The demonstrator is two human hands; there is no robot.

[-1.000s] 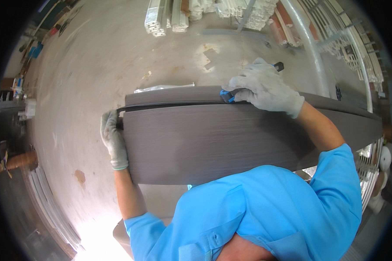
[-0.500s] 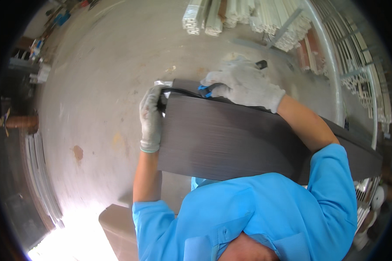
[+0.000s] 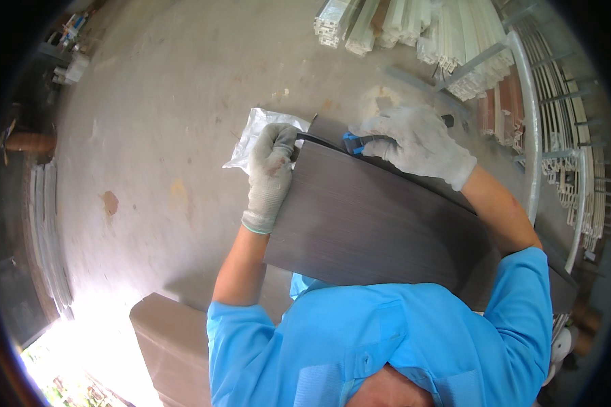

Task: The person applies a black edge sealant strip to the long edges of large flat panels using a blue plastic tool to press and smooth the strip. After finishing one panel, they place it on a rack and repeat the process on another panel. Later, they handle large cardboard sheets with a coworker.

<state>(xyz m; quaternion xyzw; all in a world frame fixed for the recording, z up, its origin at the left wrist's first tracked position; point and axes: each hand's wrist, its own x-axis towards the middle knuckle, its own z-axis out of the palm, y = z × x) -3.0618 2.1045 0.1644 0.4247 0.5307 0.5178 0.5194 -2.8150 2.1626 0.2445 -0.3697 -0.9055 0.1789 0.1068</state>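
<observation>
A long dark grey-brown panel [image 3: 373, 203] with fine lengthwise grain lies across in front of my chest. My gloved left hand [image 3: 271, 173] is closed at its far left corner, pinching the end of a black strip [image 3: 310, 139] that runs along the panel's far edge. Crumpled clear plastic film [image 3: 251, 141] sticks out behind that hand. Over the far edge, my gloved right hand [image 3: 414, 142] is wrapped round a blue-and-black hand tool [image 3: 352, 142]. Its blue end points toward the strip, and a black end shows past the knuckles; the palm hides the middle.
Bundles of white profiles [image 3: 465, 54] lie at the far right beside a metal rack [image 3: 531, 136]. A brown box-like object [image 3: 173, 339] stands at the near left. Long grey bars [image 3: 49, 230] lie along the left side of the concrete floor [image 3: 176, 115].
Both hands and the panel's left end have shifted right in the picture as the view turned. More of the plastic film shows behind my left hand. Both hands keep their grip.
</observation>
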